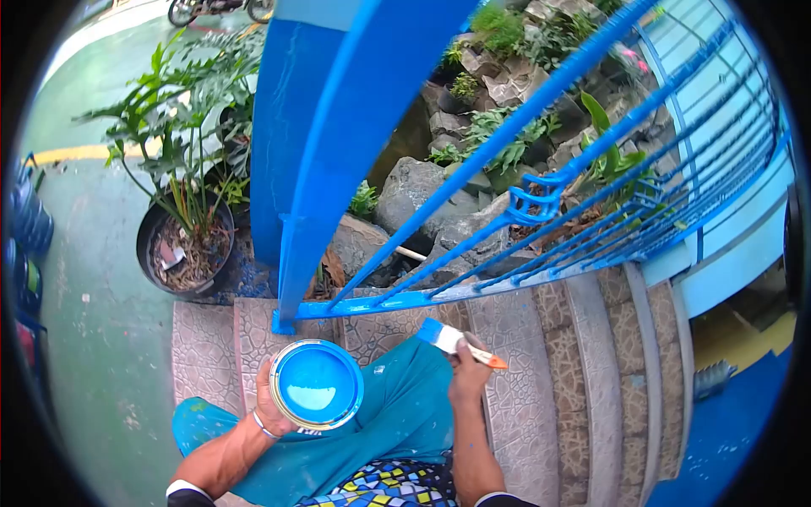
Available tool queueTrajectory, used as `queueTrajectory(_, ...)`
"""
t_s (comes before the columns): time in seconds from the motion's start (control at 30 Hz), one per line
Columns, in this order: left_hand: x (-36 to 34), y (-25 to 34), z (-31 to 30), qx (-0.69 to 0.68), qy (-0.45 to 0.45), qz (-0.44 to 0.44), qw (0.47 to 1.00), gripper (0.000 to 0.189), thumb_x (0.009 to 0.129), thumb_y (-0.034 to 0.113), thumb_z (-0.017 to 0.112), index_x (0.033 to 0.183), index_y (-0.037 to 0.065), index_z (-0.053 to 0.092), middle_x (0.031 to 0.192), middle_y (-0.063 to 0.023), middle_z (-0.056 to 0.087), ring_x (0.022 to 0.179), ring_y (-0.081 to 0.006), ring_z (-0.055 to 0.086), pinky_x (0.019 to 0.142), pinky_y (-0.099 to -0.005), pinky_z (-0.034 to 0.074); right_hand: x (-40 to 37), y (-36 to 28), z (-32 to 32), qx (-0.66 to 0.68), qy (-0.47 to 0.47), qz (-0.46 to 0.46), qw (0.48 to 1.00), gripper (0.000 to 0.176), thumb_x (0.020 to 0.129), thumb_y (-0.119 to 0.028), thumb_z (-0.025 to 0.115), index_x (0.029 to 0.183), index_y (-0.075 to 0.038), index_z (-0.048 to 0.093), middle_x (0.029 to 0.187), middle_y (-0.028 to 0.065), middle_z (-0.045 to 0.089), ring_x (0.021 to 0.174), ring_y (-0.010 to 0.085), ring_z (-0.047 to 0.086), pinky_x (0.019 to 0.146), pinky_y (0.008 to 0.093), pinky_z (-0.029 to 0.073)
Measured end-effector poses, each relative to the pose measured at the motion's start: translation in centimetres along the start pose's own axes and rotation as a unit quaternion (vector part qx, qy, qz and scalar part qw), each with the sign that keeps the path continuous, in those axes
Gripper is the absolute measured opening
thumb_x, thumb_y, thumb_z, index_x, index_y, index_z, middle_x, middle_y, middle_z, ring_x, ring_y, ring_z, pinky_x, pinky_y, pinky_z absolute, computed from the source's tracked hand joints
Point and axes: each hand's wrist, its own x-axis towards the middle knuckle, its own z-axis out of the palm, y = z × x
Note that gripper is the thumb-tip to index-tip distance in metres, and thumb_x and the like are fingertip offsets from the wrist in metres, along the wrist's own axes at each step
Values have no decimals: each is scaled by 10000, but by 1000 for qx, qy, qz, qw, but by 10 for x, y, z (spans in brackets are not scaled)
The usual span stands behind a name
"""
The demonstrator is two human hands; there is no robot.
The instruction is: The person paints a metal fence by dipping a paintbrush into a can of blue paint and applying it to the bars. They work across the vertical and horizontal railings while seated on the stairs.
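My left hand (pixel 270 404) is closed around the side of a paint can (pixel 358 412) full of bright blue paint (pixel 317 376), held over my lap. In my right hand (pixel 467 372) is a paintbrush (pixel 460 341) with a pale handle and an orange tip; its bristles are coated blue and point up and left. The brush is apart from the can and just below the bottom rail (pixel 363 303) of a blue metal railing (pixel 293 253). Wet-looking blue covers the railing's bars.
Tiled curved steps (pixel 524 372) lie under and right of me. A potted plant (pixel 187 245) stands at left, near a blue pillar (pixel 283 127). Behind the railing are rocks (pixel 414 194) and plants. Blue water jugs (pixel 29 220) line the left edge; a motorcycle (pixel 215 8) is far back.
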Motion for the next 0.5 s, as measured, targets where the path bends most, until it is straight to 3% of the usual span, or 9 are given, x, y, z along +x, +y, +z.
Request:
queueTrajectory(0.07,4,-2,5,17,-12,-13,1000,583,1019,494,495,1392,55,580,1409,-255,593,1288,-481,578,1062,-666,490,1,-13,-11,142,17,1,990,321,958,-41,673,1255,27,574,1085,138,695,885,201,702,722,340,584)
queueTrajectory(0.17,12,-10,16,20,5,-17,1000,474,1040,410,519,1338,51,603,1327,-248,623,1198,-521,604,977,-652,553,4,-46,-18,200,-24,39,979,293,947,-58,692,1214,9,592,1102,138,690,887,201,698,704,338,578)
queueTrajectory(0.23,13,-22,32,-18,7,-46,999,480,1035,431,525,1324,58,612,1315,-243,623,1155,-516,622,956,-652,564,24,-21,-28,133,-43,44,989,202,935,-93,718,1099,0,646,968,104,698,817,171,684,673,313,549)
queueTrajectory(0.27,12,-26,30,-29,-72,-52,996,688,1014,497,509,1376,-85,568,1361,-312,604,1287,-498,570,1038,-656,518,29,-14,-23,84,-63,47,993,175,936,-103,719,1056,9,661,923,91,692,789,151,668,654,299,528)
queueTrajectory(0.37,3,-38,41,25,-71,-18,997,731,1008,522,505,1379,-107,549,1344,-326,609,1246,-522,591,1000,-681,533,37,-14,17,-60,-146,85,984,185,900,-126,736,1004,23,701,812,63,677,734,134,641,648,299,508)
queueTrajectory(0.5,-10,-51,27,25,-67,19,997,803,983,569,524,1370,-135,530,1309,-329,619,1218,-521,606,977,-678,543,77,13,63,-267,-282,40,921,453,784,-192,768,1195,-4,730,896,167,745,854,267,726,790,384,558)
